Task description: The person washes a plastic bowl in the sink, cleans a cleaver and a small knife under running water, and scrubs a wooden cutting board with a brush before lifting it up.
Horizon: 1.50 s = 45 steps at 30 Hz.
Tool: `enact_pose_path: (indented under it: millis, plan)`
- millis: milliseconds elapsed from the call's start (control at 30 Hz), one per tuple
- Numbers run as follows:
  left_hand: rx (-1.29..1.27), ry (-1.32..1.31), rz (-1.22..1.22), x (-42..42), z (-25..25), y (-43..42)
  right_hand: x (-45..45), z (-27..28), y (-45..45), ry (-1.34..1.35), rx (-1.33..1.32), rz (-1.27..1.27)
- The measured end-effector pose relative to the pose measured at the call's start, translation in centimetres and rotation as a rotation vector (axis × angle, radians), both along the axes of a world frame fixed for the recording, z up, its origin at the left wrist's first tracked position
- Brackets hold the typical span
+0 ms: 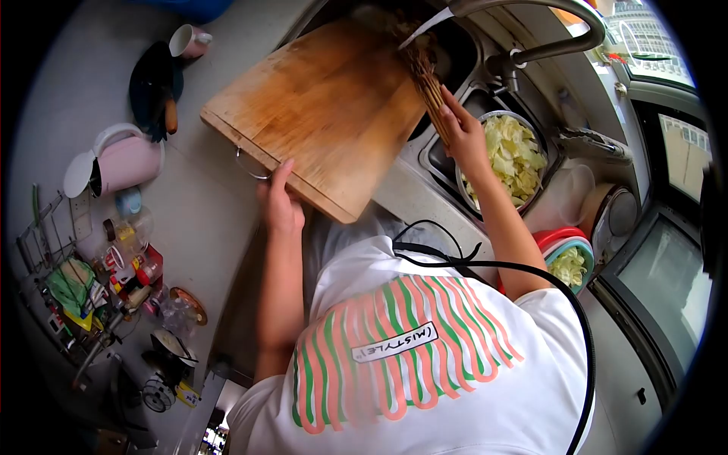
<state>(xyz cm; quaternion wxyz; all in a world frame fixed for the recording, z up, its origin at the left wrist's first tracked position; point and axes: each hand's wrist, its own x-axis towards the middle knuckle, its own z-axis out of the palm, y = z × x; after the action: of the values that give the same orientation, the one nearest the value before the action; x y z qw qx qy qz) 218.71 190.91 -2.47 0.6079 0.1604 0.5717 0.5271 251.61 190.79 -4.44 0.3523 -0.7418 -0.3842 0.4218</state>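
My left hand (282,203) grips the near edge of a thick wooden cutting board (326,106), beside its metal ring handle (250,164). The board slants over the sink (472,47), its far end inside the basin. In my right hand (464,135) is a bundled-stick scrubbing brush (431,89), fingers wrapped round its shaft. Its bristle end lies along the board's right edge, where water (426,27) runs from the faucet (557,50). Beneath my right wrist, a bowl of torn cabbage leaves (516,155) sits in the smaller basin.
At right stand stacked red and teal basins (570,262) with more leaves, and a lidded pot (610,212). On the left counter are a pink mug (189,42), a dark pan (154,87), a pink kettle (129,163) and bottles. A black cable (523,267) crosses my shoulder.
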Motion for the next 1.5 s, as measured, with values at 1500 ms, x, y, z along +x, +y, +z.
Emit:
enact_pose_path:
  millis: [1500]
  plan:
    - [-0.023,0.077,0.123,-5.8,1.3,-7.5,8.2,-3.6,4.7,-0.586,0.435,0.202]
